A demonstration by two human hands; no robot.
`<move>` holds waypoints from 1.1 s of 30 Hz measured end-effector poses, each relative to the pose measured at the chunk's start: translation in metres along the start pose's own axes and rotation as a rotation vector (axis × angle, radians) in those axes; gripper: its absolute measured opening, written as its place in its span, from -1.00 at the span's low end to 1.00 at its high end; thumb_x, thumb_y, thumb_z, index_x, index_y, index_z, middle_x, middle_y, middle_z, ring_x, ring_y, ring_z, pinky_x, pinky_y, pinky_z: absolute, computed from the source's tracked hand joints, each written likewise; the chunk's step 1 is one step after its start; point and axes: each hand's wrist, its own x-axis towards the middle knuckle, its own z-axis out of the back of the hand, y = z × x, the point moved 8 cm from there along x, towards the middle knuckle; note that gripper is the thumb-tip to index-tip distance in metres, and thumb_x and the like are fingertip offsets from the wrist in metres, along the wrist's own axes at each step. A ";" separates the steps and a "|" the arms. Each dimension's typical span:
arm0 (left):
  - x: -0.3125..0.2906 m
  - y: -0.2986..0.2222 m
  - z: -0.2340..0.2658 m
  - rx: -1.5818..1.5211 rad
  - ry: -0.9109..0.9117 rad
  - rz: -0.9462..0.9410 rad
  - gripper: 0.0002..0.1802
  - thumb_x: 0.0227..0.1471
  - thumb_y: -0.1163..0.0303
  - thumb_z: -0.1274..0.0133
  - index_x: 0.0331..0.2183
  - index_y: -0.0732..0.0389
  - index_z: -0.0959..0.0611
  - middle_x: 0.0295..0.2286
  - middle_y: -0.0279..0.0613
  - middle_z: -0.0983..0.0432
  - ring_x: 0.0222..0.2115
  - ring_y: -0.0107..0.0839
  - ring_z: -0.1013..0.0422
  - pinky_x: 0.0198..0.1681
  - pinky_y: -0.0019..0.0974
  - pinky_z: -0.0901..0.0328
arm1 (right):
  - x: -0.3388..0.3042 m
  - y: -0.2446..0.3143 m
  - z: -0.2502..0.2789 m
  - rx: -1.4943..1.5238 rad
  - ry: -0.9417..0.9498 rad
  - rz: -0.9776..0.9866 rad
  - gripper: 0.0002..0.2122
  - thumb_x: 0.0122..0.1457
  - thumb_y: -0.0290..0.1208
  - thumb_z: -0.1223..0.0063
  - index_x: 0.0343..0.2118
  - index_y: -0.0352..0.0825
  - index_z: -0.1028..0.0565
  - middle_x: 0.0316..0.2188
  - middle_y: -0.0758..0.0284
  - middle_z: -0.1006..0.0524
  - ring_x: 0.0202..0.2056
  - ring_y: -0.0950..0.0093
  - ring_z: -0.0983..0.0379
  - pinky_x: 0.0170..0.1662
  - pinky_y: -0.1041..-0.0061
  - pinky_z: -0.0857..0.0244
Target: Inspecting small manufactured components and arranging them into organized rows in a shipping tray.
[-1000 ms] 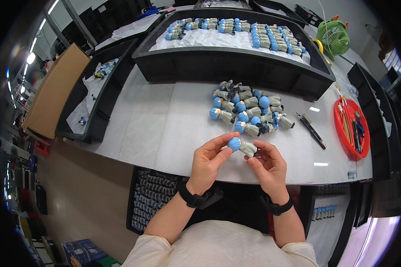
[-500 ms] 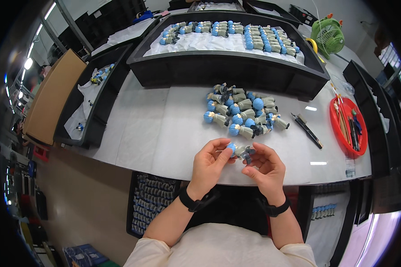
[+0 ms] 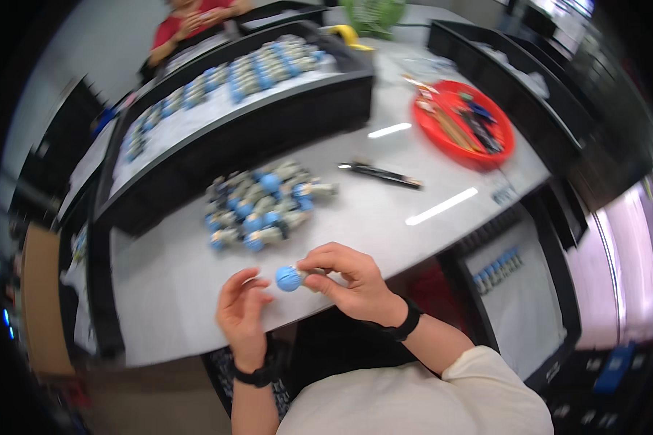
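Observation:
A small figurine (image 3: pixel 289 278) with a round blue head is pinched by its body in my right hand (image 3: pixel 348 279), over the near edge of the white table. Its head points left, and my fingers cover most of its body. My left hand (image 3: pixel 244 310) is just left of the head, apart from it, with the fingers loosely curled and nothing in them. Beyond my hands lies a pile of similar figurines (image 3: pixel 257 206) with blue heads and grey-beige bodies. To the right of the pile rests a black pen (image 3: pixel 381 175).
Behind the pile stands a large black tray (image 3: pixel 243 123) with rows of figurines on white lining. A red basket (image 3: pixel 463 156) of brushes and pens sits at right. More black trays (image 3: pixel 522 290) flank the table, one below at right. A person in red (image 3: pixel 196 22) is beyond.
My view has swung to the right. The left hand has let go of the figurine, which is now in the right hand alone, its blue head still toward the left.

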 end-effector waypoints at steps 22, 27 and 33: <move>0.000 0.006 -0.022 0.443 -0.032 -0.040 -0.74 -0.05 0.59 0.14 -0.23 0.36 -0.42 -0.30 -0.19 -0.37 -0.46 -0.60 -0.26 -0.41 -0.59 -0.17 | -0.369 -0.078 0.546 -1.218 -1.288 -0.732 -0.85 -0.11 -0.49 -0.05 -0.42 -0.37 -0.50 -0.44 0.15 -0.50 -0.35 0.27 -0.44 -0.24 0.44 -0.27; 0.001 0.005 -0.028 0.440 -0.015 -0.016 -0.76 -0.07 0.56 0.10 -0.26 0.34 -0.44 -0.33 -0.19 -0.39 -0.46 -0.57 -0.29 -0.41 -0.57 -0.20 | -0.387 -0.106 0.566 -1.201 -1.221 -0.711 -0.84 -0.10 -0.43 -0.06 -0.41 -0.32 -0.52 -0.48 0.22 -0.52 -0.39 0.39 -0.47 -0.27 0.51 -0.29; 0.002 0.004 -0.028 0.386 -0.007 0.077 -0.81 -0.14 0.64 0.02 -0.35 0.34 -0.49 -0.39 -0.23 -0.42 -0.39 -0.54 -0.34 -0.30 -0.52 -0.25 | -0.372 -0.094 0.579 -1.497 -1.036 -0.757 -0.62 -0.01 -0.28 0.01 -0.14 -0.39 -0.36 -0.18 0.09 -0.40 -0.10 0.24 -0.30 -0.05 0.40 -0.15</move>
